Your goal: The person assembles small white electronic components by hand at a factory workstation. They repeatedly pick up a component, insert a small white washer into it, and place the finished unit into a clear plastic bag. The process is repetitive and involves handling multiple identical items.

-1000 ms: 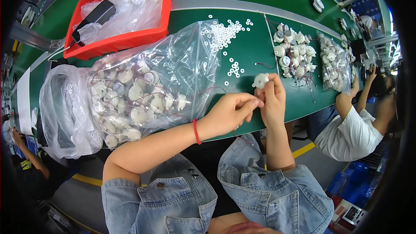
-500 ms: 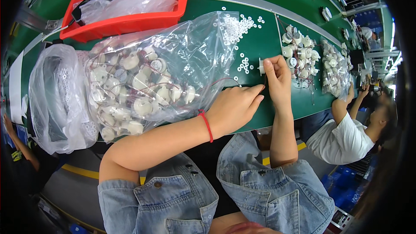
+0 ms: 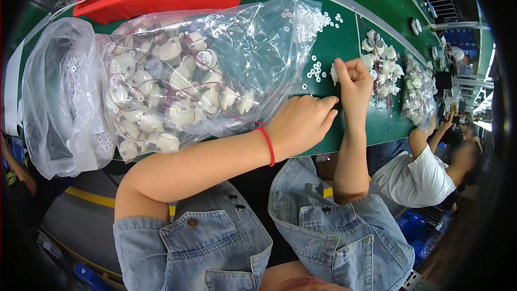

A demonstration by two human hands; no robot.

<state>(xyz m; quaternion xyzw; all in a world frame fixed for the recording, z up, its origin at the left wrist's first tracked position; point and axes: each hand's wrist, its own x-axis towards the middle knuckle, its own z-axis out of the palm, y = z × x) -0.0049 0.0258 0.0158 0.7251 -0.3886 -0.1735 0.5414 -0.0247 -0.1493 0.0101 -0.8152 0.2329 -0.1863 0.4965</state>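
Note:
My right hand [image 3: 354,89] has its fingers closed on a small white motor [image 3: 334,74], mostly hidden by the thumb. Close to its left, my left hand [image 3: 302,123] points its pinched thumb and forefinger toward the right palm. Whatever lies between those left fingertips is too small and covered to make out. A thin dark red wire [image 3: 322,156] pokes out below the left hand at the table edge. Loose white washers [image 3: 315,70] lie just beyond both hands. Left of them a clear plastic bag [image 3: 253,27] holds several white motors [image 3: 180,78] with red wires.
A second clear bag [image 3: 46,97] with white washers stands at the far left. Behind is a red bin [image 3: 177,0] with plastic film. More wired white motors [image 3: 385,67] and a filled bag [image 3: 417,94] lie to the right, beside a co-worker in a white shirt [image 3: 412,175].
The whole view has shifted a little. The white motor in my right hand now shows edge-on and is more covered by the thumb. A wire end has come into sight below my left hand.

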